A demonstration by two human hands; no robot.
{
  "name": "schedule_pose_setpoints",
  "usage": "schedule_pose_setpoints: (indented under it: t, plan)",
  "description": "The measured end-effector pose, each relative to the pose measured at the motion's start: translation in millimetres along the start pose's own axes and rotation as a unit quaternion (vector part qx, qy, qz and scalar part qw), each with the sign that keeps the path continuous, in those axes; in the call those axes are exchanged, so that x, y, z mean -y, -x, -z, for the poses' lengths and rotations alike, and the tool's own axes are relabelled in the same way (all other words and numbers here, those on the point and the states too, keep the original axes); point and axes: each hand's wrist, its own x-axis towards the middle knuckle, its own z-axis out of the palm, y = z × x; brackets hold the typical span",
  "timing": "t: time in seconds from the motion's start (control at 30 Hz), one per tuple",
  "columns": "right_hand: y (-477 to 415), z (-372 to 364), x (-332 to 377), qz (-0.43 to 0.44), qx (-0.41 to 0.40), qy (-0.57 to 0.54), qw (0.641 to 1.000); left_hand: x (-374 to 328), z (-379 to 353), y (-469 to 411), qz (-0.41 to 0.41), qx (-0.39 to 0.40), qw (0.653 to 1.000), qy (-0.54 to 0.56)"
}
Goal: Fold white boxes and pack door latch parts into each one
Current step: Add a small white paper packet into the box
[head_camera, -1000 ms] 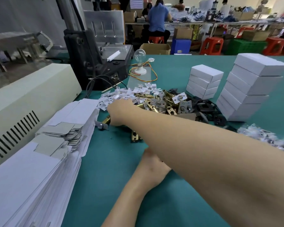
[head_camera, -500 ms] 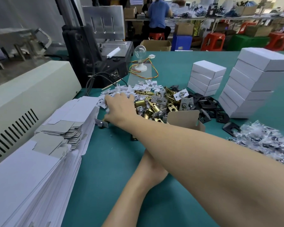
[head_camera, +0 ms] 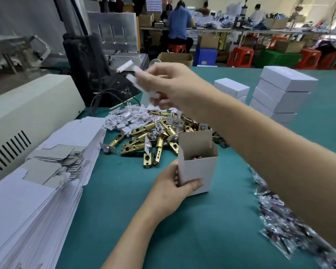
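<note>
My left hand (head_camera: 171, 189) grips an upright white box (head_camera: 197, 167) on the teal table (head_camera: 124, 210); its top flap stands open and something dark lies inside. My right hand (head_camera: 171, 84) is raised above the parts pile and pinches a small white plastic piece (head_camera: 142, 85), blurred by motion. Below it lies a heap of brass door latches (head_camera: 144, 140) mixed with small white plastic pieces (head_camera: 128, 117) and dark metal plates.
Stacks of flat white box blanks (head_camera: 43, 181) lie at the left beside a beige machine (head_camera: 27, 113). Closed white boxes (head_camera: 279, 94) are stacked at the back right. Clear bags of small parts (head_camera: 279, 226) lie at the right. A black machine (head_camera: 89, 61) stands behind.
My right hand has lifted from the pile with a white piece in its fingers. The white box in my left hand has come into full view.
</note>
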Motion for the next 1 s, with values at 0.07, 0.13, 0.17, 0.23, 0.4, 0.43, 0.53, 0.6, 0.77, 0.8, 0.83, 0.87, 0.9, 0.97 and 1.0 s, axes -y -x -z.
schedule_pose_setpoints:
  t: [0.07, 0.13, 0.17, 0.23, 0.4, 0.43, 0.53, 0.6, 0.77, 0.8, 0.83, 0.87, 0.9, 0.97, 1.0]
  plan:
    - [30, 27, -1, 0.004, 0.010, 0.055, 0.998, 2, 0, 0, -0.002, 0.004, 1.000, 0.002]
    - [55, 47, -3, 0.024, 0.005, 0.162, 0.986, 4, 0, 0, -0.013, -0.004, 1.000, 0.006]
    - [66, 54, -4, 0.028, 0.000, 0.218, 0.975, 3, 0, 0, -0.017, -0.007, 1.000, 0.004]
    - [83, 58, -7, 0.047, -0.017, 0.333, 0.942, 2, 0, 0, -0.025, -0.009, 1.000, 0.002]
    - [104, 38, -12, 0.108, 0.010, 0.565, 0.818, -5, -1, 4, -0.038, -0.027, 0.999, -0.007]
    - [105, 33, -13, 0.108, 0.021, 0.582, 0.806, -6, -1, 6, -0.045, -0.032, 0.998, -0.017]
    - [106, 25, -17, 0.091, 0.049, 0.590, 0.801, -8, -1, 9, -0.073, -0.040, 0.994, -0.066]
    - [107, 23, -20, 0.078, 0.064, 0.570, 0.815, -9, -1, 11, -0.086, -0.045, 0.991, -0.093]
    - [112, 32, -28, 0.041, 0.060, 0.464, 0.883, -10, 2, 12, -0.112, -0.055, 0.987, -0.104]
    - [114, 34, -30, 0.031, 0.069, 0.437, 0.896, -10, 2, 12, -0.116, -0.056, 0.986, -0.107]
    - [114, 35, -31, 0.024, 0.078, 0.415, 0.906, -10, 1, 12, -0.119, -0.056, 0.985, -0.112]
    - [115, 36, -32, 0.021, 0.086, 0.403, 0.911, -10, 1, 12, -0.123, -0.055, 0.984, -0.118]
    - [115, 36, -33, 0.020, 0.092, 0.400, 0.912, -10, 1, 12, -0.126, -0.053, 0.983, -0.122]
    - [114, 35, -36, 0.031, 0.091, 0.400, 0.911, -9, 2, 11, -0.126, -0.051, 0.983, -0.120]
    - [114, 36, -36, 0.047, 0.075, 0.395, 0.914, -9, 3, 11, -0.123, -0.051, 0.984, -0.115]
